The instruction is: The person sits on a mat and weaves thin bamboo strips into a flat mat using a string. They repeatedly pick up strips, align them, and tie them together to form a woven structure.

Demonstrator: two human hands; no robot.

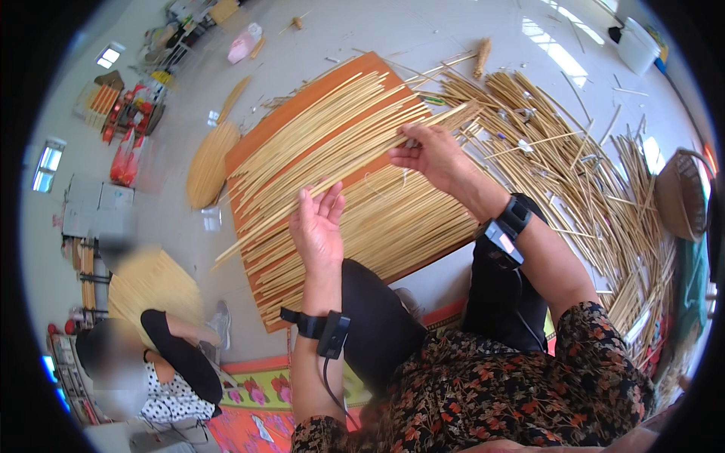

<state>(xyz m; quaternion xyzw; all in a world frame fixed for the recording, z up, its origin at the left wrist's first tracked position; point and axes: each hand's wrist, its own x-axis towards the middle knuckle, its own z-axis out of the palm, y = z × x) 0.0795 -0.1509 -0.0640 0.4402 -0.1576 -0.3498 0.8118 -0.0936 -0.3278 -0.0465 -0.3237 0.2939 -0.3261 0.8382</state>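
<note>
A long pale plant stalk (355, 166) slants across the middle, with a brushy tip at its far right end. My right hand (438, 158) pinches it near that tip between thumb and fingers. Nearer its left part, my left hand (319, 226) is palm up with fingers loosely curled, and the stalk runs across the fingertips. Below both hands, an orange-brown board (243, 155) carries rows of similar stalks (370, 234) laid side by side. A thin pale thread (370, 185) shows on them between my hands.
Loose stalks (596, 204) are heaped on the floor at right, beside a woven basket (680, 192). An oval woven panel (214, 166) lies left of the board. A co-worker (177, 374) sits at lower left by another woven panel (155, 291). A white bucket (640, 49) stands far right.
</note>
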